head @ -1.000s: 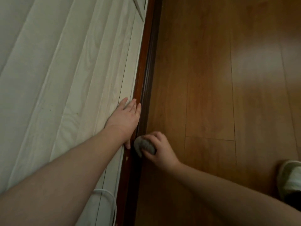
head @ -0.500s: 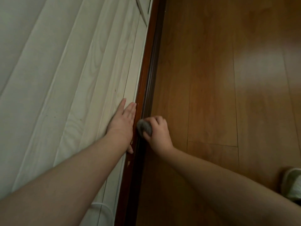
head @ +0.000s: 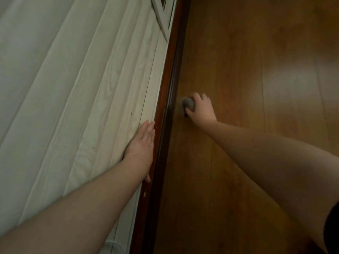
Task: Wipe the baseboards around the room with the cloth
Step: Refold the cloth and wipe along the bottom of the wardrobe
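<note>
Nearest the camera, two bare forearms reach forward from the bottom corners of the view. At the bottom edge, a thin white cord loops against the pale wood-grain panelled wall. The left forearm slants up along that wall to the left hand, which lies flat against the panelling, fingers straight and together, released and gripping nothing; its outer edge sits just beside the top of the dark red-brown wooden baseboard. The baseboard runs as a narrow strip from the bottom of the view up to the top, between the wall and the glossy orange-brown plank floor. Farther along, the right arm stretches out over the floor, and the right hand has its fingers curled around a small wadded grey cloth, clenching it. The cloth is low down, near the foot of the baseboard; whether it touches the wood cannot be told. Beyond, a white angled frame stands on the wall near the top edge.
</note>
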Demonstrator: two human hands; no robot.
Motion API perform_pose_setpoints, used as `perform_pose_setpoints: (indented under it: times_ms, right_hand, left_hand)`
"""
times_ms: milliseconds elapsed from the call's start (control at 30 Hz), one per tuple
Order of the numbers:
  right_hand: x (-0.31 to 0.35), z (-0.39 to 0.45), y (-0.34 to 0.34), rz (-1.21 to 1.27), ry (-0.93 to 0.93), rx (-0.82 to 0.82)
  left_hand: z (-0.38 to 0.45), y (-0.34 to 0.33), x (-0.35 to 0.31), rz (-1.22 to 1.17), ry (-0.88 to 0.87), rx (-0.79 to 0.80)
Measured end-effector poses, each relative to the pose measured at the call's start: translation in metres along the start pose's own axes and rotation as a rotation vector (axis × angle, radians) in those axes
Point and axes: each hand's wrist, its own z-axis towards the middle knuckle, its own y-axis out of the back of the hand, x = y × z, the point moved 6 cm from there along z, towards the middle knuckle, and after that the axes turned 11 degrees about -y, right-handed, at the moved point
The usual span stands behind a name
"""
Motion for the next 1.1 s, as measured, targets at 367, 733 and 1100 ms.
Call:
perform_pose_setpoints:
  times_ms: [367, 733, 1100]
  right_hand:
    - [-0.094, -0.062, 0.007, -0.189, 0.163, -0.043]
    - [-0.099, -0.057, -0.002, -0.191, 0.126, 0.065]
    - [-0.094, -0.056, -0.002, -0.246, 0.154, 0.171]
  left_hand:
    - [0.068, 0.052, 0.089, -0.119, 0.357, -0.276]
    - [0.099, 0.061, 0.099, -0.113, 0.264, -0.337]
    - [0.102, 0.062, 0.105, -0.157, 0.173, -0.206]
